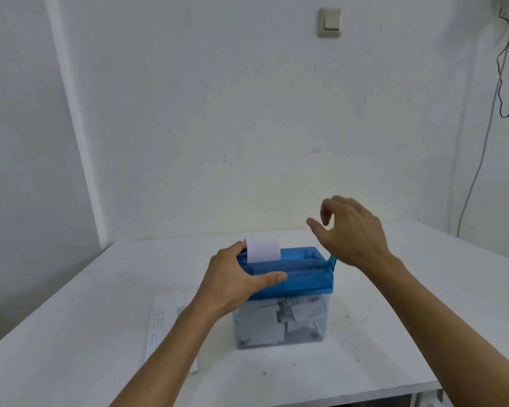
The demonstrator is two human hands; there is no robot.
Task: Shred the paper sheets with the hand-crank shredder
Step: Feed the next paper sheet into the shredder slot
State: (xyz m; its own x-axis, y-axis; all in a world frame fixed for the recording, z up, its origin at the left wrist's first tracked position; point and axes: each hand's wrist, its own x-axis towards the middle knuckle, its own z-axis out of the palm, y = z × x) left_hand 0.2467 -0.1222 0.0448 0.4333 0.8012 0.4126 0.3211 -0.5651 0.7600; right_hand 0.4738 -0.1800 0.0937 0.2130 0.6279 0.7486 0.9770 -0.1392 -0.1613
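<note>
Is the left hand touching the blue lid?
Touching. The head view shows the left hand lying over the left end of the lid, with its thumb resting flat along the front edge.

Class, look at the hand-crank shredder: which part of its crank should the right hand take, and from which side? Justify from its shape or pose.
Take the teal crank, which juts out past the right end of the blue lid. Come from the right and above, where the right hand hovers open. The left hand presses the lid's other end. Its grip end is hidden.
</note>
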